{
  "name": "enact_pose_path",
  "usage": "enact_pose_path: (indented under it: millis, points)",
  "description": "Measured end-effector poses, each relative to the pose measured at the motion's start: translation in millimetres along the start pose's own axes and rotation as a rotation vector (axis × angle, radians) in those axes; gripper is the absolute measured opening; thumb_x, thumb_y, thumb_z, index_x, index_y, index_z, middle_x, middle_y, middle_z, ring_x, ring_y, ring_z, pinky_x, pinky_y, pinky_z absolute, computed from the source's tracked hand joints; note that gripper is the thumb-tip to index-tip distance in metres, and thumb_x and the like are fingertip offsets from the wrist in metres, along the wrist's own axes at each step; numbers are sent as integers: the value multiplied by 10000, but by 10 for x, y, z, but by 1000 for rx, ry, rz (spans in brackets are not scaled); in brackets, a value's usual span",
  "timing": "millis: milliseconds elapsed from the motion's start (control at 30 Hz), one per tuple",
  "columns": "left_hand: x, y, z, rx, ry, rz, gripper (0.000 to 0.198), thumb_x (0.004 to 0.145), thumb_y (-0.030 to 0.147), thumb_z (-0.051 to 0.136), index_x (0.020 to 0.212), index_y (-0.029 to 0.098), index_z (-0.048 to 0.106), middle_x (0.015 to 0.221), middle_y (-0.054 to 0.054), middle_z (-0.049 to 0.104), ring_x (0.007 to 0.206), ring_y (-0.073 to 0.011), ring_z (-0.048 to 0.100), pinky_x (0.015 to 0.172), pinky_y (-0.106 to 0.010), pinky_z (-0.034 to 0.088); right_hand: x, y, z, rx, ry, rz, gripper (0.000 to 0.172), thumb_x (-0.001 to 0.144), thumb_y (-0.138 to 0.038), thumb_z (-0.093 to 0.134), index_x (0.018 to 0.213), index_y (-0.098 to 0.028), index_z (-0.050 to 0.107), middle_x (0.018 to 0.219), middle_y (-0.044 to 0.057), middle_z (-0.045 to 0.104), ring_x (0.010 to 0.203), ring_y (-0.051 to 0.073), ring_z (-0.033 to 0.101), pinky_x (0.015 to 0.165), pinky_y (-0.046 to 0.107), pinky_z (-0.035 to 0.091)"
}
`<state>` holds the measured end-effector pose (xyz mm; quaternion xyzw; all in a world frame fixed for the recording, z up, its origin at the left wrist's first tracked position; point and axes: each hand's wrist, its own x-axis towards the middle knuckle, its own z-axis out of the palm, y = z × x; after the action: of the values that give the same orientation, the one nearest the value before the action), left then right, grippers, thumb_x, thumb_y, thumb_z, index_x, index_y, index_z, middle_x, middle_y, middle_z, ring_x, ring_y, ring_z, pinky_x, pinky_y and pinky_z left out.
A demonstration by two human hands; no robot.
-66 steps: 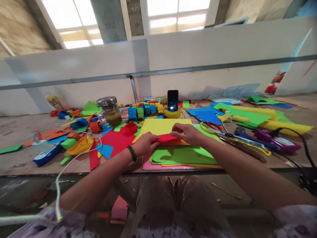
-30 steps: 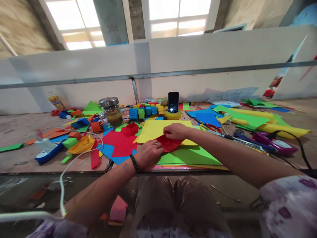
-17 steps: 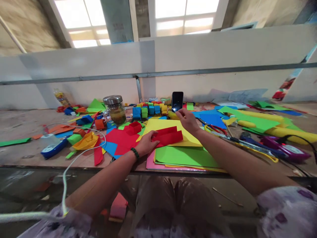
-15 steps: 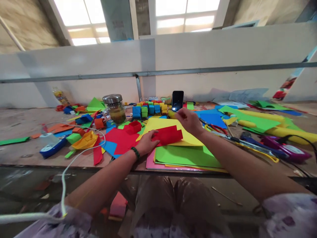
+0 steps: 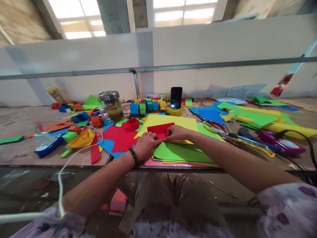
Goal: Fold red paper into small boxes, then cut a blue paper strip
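A piece of red paper [image 5: 161, 127] with a raised fold along its far side lies on a yellow sheet [image 5: 183, 121], on top of a stack of coloured sheets. My left hand [image 5: 146, 146] holds its left end, fingers bent over it. On its right end my right hand [image 5: 177, 133] pinches the near edge, with the fingertips partly hidden. The two hands are close together at the near side of the paper. Just left of them lie red sheets [image 5: 119, 137] and a small open red paper box [image 5: 133, 124].
A lidded glass jar [image 5: 114, 107], several small paper cubes [image 5: 149, 106] and an upright phone [image 5: 176, 98] stand behind. Scissors [image 5: 213, 127], a cutter [image 5: 235, 136] and a purple device [image 5: 282, 143] lie right. A white cable [image 5: 81, 151] crosses on the left.
My right hand has come down and left from above the stack onto the red paper. The paper's far side now stands up in a fold. My left hand stays on its left end.
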<state>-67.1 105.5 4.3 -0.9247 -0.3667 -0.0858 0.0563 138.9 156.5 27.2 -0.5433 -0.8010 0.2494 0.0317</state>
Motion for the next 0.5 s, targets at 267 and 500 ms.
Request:
enact_pose_path:
  millis: [267, 500]
  points:
    - [-200, -96, -44, -38, 2, 30, 286, 926, 230, 461, 1092, 237, 694, 1165, -64, 668, 1022, -245, 573, 884, -417, 383, -54, 159, -156, -29, -3, 112, 204, 638, -375, 748, 671, -182, 692, 654, 15, 646, 631, 165, 572, 509, 248, 369]
    - [-419, -219, 7, -174, 52, -37, 372, 896, 160, 448, 1182, 218, 679, 1261, -60, 648, 1120, -252, 576, 975, -456, 426, -167, 522, -202, 9, 46, 152, 189, 656, -318, 742, 772, -174, 703, 757, 40, 703, 677, 178, 627, 551, 244, 442]
